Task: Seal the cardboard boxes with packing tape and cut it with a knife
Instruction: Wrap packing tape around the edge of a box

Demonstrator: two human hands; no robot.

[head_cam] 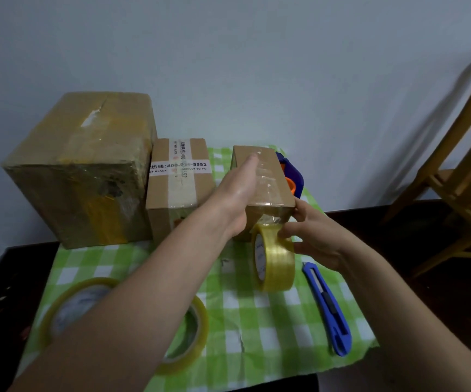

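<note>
On the small box (283,190), your flat left hand (237,193) presses tape (268,181); right hand (313,239) grips the tape roll (276,264); cut outstanding.

Far side is walled: large box (81,171), middle box (177,188) touching it, small box (268,176) with dispenser (295,178) just behind. Narrow gap between middle and small box. Near left: flat roll (48,321), second flat roll (203,326). Near right: upright roll (282,264), knife (326,301). Bare cloth (257,321) between.
</note>
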